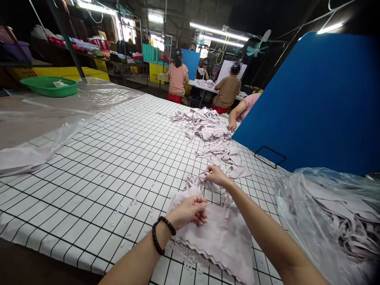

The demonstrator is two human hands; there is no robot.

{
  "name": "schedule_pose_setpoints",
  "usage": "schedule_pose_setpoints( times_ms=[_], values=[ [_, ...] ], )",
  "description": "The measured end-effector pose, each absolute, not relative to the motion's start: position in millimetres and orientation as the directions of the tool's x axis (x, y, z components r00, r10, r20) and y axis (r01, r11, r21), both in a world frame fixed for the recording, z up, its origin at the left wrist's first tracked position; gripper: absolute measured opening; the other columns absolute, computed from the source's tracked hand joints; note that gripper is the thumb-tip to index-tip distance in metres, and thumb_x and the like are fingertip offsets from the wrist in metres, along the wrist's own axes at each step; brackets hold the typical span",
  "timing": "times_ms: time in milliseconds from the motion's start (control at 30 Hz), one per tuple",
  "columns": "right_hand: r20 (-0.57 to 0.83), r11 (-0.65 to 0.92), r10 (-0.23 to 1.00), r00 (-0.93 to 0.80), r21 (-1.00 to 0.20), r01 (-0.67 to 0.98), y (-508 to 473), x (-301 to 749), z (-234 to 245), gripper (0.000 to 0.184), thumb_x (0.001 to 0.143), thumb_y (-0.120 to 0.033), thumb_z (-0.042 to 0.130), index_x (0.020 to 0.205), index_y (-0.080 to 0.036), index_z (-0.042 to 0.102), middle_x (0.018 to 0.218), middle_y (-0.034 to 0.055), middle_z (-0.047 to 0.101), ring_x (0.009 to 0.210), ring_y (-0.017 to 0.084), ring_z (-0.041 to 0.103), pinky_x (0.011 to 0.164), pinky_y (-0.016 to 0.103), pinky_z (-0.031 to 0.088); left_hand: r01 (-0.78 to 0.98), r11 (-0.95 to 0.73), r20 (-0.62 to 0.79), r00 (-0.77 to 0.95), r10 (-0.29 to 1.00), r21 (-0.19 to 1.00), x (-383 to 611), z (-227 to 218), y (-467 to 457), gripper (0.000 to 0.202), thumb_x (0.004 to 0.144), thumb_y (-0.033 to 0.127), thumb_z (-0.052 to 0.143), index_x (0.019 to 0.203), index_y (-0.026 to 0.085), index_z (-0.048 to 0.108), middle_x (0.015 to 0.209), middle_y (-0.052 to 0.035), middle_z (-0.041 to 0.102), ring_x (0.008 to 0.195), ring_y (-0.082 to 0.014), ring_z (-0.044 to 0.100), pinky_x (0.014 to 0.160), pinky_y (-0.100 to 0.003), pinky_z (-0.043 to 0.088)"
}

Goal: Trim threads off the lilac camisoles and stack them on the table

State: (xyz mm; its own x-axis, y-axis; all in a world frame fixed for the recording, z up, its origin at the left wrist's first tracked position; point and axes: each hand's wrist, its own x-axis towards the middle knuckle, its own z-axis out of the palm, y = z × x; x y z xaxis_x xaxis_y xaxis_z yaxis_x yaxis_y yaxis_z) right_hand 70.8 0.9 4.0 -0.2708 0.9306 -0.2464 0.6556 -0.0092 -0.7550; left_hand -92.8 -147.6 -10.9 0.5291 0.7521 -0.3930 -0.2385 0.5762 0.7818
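My left hand (pixel 190 211), with a dark bead bracelet on its wrist, is closed and rests on a stack of pale lilac fabric pieces (pixel 221 237) near the table's front edge. My right hand (pixel 216 176) reaches a little further out, its fingers pinched on a narrow lilac fabric strip (pixel 196 181) in a small tangle of strips. Tiny fabric offcuts (pixel 187 257) lie scattered by the stack's front edge.
A white table cover with a black grid (pixel 113 166) spans the table. More lilac pieces (pixel 208 126) lie further along, where another person's hand (pixel 231 126) touches them. A blue board (pixel 320 103) stands right, a plastic bag of strips (pixel 335 221) below it. A green basin (pixel 49 86) sits far left; people sit behind.
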Motion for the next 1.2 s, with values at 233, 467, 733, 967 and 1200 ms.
schedule_pose_setpoints(
  times_ms=[233, 467, 733, 967, 1200],
  values=[
    [-0.486, -0.157, 0.74, -0.465, -0.797, 0.583, -6.7, 79.4, 25.5, 0.022, 0.066, -0.023, 0.06, 0.086, -0.015, 0.065, 0.062, -0.0018, 0.06, 0.042, 0.005, 0.041, 0.038, 0.018, 0.03, -0.243, 0.568, -0.388, 0.52, 0.761, 0.787, -95.1, -10.3, -149.3, 0.04, 0.079, 0.043, 0.063, 0.103, 0.015, 0.047, 0.069, -0.0002, 0.061, 0.061, -0.0118, 0.062, 0.058, -0.025, 0.047],
    [-0.437, 0.027, 0.776, -0.455, -0.698, 0.716, 1.9, 105.0, 39.7, 0.024, 0.068, -0.034, 0.069, 0.084, -0.016, 0.071, 0.067, 0.0025, 0.064, 0.052, 0.012, 0.056, 0.042, 0.02, 0.038, -0.251, 0.582, -0.395, 0.528, 0.752, 0.773, -95.2, -14.4, -147.9, 0.045, 0.078, 0.044, 0.064, 0.107, 0.015, 0.046, 0.07, -0.0009, 0.062, 0.062, -0.0127, 0.063, 0.059, -0.025, 0.048],
    [0.008, 0.345, 0.938, -0.348, -0.149, 0.927, 11.1, 115.5, 45.3, 0.017, 0.081, -0.024, 0.059, 0.083, -0.026, 0.075, 0.093, 0.0037, 0.069, 0.086, 0.021, 0.06, 0.064, 0.028, 0.039, -0.261, 0.601, -0.409, 0.529, 0.743, 0.755, -96.5, -14.0, -146.6, 0.048, 0.082, 0.038, 0.06, 0.119, 0.013, 0.042, 0.068, -0.0018, 0.062, 0.06, -0.0135, 0.064, 0.058, -0.025, 0.049],
    [0.261, 0.157, 0.96, -0.096, -0.221, 0.963, 13.2, 112.1, 39.4, 0.024, 0.086, -0.034, 0.055, 0.101, -0.029, 0.073, 0.099, 0.0053, 0.061, 0.079, 0.019, 0.057, 0.056, 0.027, 0.04, -0.314, 0.615, -0.405, 0.528, 0.746, 0.723, -98.7, -16.3, -144.8, 0.043, 0.083, 0.044, 0.06, 0.113, 0.014, 0.05, 0.067, -0.0014, 0.062, 0.059, -0.0124, 0.063, 0.057, -0.024, 0.049],
    [0.479, 0.44, 0.838, -0.263, -0.307, 0.844, -7.4, 83.7, 37.3, 0.027, 0.091, -0.028, 0.049, 0.111, -0.027, 0.069, 0.096, 0.0036, 0.072, 0.086, 0.019, 0.064, 0.07, 0.029, 0.05, -0.445, 0.663, -0.432, 0.517, 0.739, 0.602, -101.4, -16.4, -141.7, 0.061, 0.085, 0.062, 0.044, 0.118, 0.012, 0.052, 0.073, -0.0063, 0.066, 0.062, -0.0161, 0.065, 0.063, -0.03, 0.051]
  ],
)
